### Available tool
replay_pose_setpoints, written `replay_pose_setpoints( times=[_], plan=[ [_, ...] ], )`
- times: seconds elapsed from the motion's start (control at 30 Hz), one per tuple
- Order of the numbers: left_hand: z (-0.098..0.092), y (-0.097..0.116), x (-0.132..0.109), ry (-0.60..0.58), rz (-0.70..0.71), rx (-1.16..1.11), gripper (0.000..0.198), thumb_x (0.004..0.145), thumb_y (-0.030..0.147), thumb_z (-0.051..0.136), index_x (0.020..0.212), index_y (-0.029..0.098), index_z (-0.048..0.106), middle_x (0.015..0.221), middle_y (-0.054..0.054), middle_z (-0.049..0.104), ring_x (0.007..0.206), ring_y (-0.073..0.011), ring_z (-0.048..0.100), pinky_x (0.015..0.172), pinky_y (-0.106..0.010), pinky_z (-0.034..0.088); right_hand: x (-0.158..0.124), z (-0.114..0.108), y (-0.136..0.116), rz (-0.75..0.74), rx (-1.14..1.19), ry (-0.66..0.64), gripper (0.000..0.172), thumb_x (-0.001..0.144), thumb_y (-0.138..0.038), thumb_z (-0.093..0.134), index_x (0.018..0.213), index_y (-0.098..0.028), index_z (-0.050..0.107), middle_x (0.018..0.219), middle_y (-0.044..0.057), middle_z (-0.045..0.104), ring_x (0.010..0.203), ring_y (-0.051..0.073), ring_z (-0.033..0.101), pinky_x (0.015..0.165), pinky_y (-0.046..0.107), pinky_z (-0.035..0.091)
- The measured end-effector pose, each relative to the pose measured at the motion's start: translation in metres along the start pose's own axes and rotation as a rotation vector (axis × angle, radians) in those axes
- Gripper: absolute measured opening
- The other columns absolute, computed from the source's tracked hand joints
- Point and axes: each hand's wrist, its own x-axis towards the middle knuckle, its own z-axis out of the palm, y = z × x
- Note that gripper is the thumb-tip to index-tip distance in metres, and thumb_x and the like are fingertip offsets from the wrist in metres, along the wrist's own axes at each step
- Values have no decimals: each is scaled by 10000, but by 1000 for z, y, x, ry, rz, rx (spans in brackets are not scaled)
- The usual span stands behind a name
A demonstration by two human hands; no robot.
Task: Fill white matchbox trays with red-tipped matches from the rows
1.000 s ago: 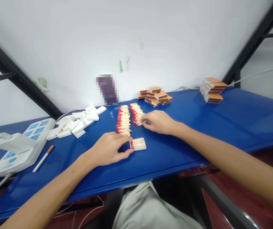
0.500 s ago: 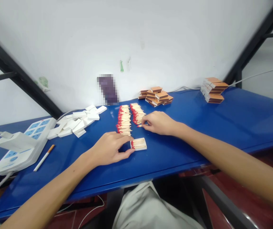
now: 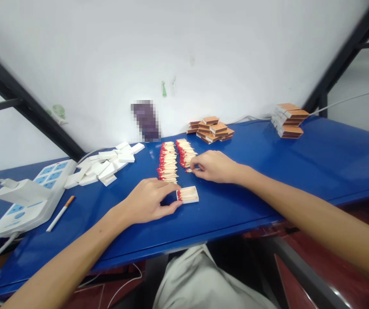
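My left hand grips the left end of a small white matchbox tray between thumb and fingers. Matches lie in that tray, red heads to the left. Beyond it, my right hand pinches matches whose red heads poke out left of the fingertips; how many is hidden. Just behind these fingertips is the right-hand pile of red-headed matches. A longer pile of matches lies to its left, between the two hands and away from me.
White empty-looking trays are heaped on the left. A power strip and a cigarette lie left of them. Matchbox covers are piled by the wall, with another stack of matchbox covers at right. A blurred dark phone-like object leans against the wall.
My right fingers have shifted very slightly at the edge of the right-hand match pile. My left hand and the tray look the same.
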Motion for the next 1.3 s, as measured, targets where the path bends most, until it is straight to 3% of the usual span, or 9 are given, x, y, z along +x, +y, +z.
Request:
replay_pose_setpoints(
  times=[0.77,1.3],
  plan=[
    [-1,1,1,-9,-9,-5,284,965,366,556,1119,163,681,691,3,664,590,-148,621,633,-267,450,1,0,0,12,5,-25,190,903,-278,555,984,-248,724,890,23,744,792,182,633,613,262,310],
    [-1,1,1,-10,-17,0,288,963,371,565,1124,164,684,696,-2,670,594,-150,622,637,-268,452,0,-4,-2,-11,40,-40,137,880,-245,559,895,-235,695,834,10,720,692,147,582,594,252,294]
  ],
)
